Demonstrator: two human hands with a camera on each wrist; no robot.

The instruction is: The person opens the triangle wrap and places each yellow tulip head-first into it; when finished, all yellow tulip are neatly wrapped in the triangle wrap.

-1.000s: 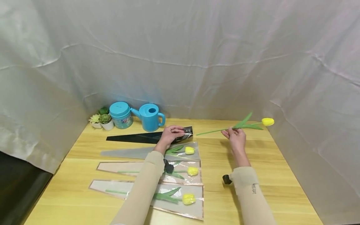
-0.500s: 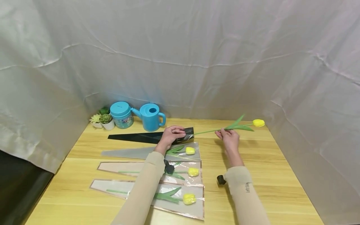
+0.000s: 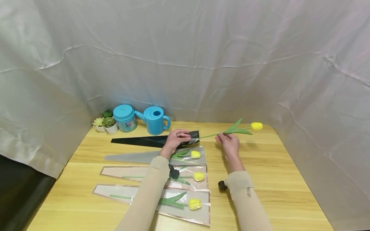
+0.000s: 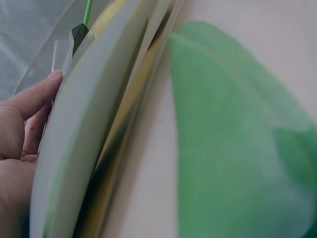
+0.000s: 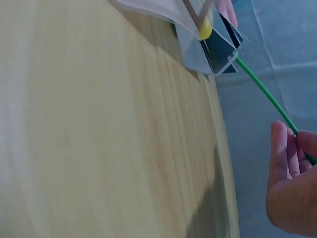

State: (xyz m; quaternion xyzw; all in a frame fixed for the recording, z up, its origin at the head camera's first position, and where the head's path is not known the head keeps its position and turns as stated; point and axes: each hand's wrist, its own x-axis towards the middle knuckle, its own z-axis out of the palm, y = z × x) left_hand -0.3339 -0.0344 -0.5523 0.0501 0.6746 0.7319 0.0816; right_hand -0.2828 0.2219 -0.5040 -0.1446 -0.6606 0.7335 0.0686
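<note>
A yellow tulip (image 3: 256,126) with green leaves lies across the air at the back right. My right hand (image 3: 229,146) pinches its stem just below the leaves. The stem's lower end reaches into the wide mouth of a black flower sleeve (image 3: 138,141). My left hand (image 3: 177,141) grips that sleeve near its mouth and hides part of it. In the left wrist view, the thumb and fingers of the left hand (image 4: 25,114) hold the sleeve's edge. The right wrist view has the green stem (image 5: 267,94) running from the right hand (image 5: 294,183) to the sleeve's opening.
Nearer me lie a grey sleeve (image 3: 130,157), a pinkish sleeve (image 3: 111,171) and a whitish sleeve (image 3: 199,216), each with a yellow tulip inside. At the back left stand a blue watering can (image 3: 154,123), a blue lidded jar (image 3: 125,120) and small potted succulents (image 3: 108,123).
My right hand has moved left with the tulip, and the stem tip has passed from outside the black sleeve into its mouth. My left hand has kept its hold nearly still.
</note>
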